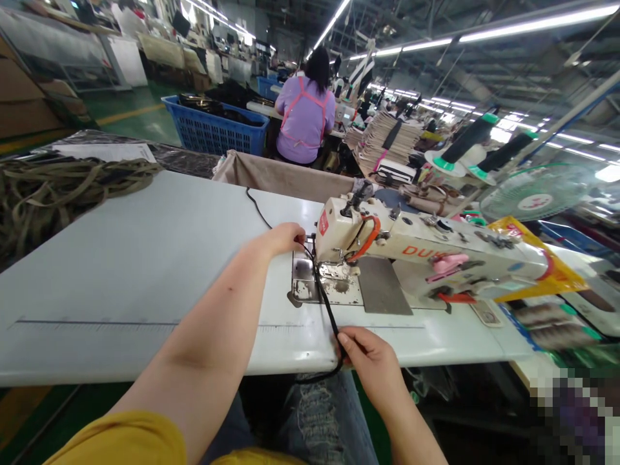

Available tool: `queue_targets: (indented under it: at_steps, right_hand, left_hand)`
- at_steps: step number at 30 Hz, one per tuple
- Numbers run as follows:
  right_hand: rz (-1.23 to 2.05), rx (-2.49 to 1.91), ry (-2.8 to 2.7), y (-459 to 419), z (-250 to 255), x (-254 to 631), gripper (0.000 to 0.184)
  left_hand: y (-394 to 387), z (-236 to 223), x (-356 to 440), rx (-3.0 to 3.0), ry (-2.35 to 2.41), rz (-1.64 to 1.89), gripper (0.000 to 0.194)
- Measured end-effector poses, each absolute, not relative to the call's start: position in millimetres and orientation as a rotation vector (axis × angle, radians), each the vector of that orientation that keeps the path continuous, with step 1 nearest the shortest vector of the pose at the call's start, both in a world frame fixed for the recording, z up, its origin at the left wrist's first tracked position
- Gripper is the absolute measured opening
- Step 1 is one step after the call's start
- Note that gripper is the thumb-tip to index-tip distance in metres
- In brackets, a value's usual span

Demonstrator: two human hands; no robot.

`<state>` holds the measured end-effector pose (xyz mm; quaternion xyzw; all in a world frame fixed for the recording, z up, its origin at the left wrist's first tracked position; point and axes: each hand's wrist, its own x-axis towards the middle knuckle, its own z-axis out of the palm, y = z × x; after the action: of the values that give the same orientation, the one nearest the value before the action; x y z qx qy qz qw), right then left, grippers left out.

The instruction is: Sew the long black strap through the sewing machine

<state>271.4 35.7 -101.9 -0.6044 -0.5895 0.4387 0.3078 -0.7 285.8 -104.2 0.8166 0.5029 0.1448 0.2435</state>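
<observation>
Black cord (323, 300) stretches in a slanting line between the two hands, close to the needle area of a cream industrial sewing machine (426, 248). The right grip (369, 368) is closed, pinching the cord between thumb and fingers at the front edge of the surface, with a slack loop hanging just below it. The left grip (278, 239) is also closed, its fingertips bunched on the cord just beside the machine's presser foot (334, 268), though the exact contact is partly hidden. Holding the cord taut and straight like this seems the best way to keep it aligned and free of twists. Ahead of the left grip, a thin black line, perhaps the same cord, trails across the white surface (121, 278). Well left of that grip lies a heap of olive straps (62, 200). Beyond the surface, a co-worker in a lilac smock (305, 113) sits near a blue plastic crate (217, 126), in a long factory hall with stacked bundles (387, 139) and a fan (535, 190).
</observation>
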Motion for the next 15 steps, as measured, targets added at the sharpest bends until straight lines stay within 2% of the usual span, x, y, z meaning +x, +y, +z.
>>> queue_targets:
  at_steps: [5, 10, 13, 14, 15]
  right_hand:
    - [0.932, -1.710, -1.834, 20, -94, 289, 0.046]
    - [1.173, -1.971, -2.034, -10, -106, 360, 0.033]
    - [0.714, -2.337, -2.178, -33, -124, 410, 0.005]
    - [0.641, -2.373, -2.167, -38, -129, 419, 0.001]
    - [0.575, -2.366, -2.165, -42, -132, 422, 0.006]
  left_hand:
    - [284, -101, 0, 2.252, 1.394, 0.364, 0.016]
    - [283, -100, 1, 2.275, 1.406, 0.342, 0.017]
    - [281, -100, 1, 2.277, 1.419, 0.368, 0.018]
    - [281, -101, 1, 2.275, 1.422, 0.378, 0.018]
    - [281, -101, 1, 2.272, 1.425, 0.389, 0.018]
